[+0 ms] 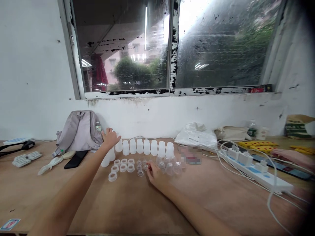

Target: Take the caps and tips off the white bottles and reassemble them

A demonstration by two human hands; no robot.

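Observation:
My left hand reaches to the back left end of a curved row of white bottles. Its bent fingers are around a bottle there, mostly hidden behind the hand. My right hand is low over a group of small clear teats, fingertips pinched together at one on the group's right side. Left of the teats lie several white screw rings in rows. Clear domed caps stand just right of my right hand, which partly covers the nearest ones.
A grey backpack, a black phone and a clear plastic piece lie at left. A white plastic bag rests against the wall. At right is a power strip with chargers and loose white cables.

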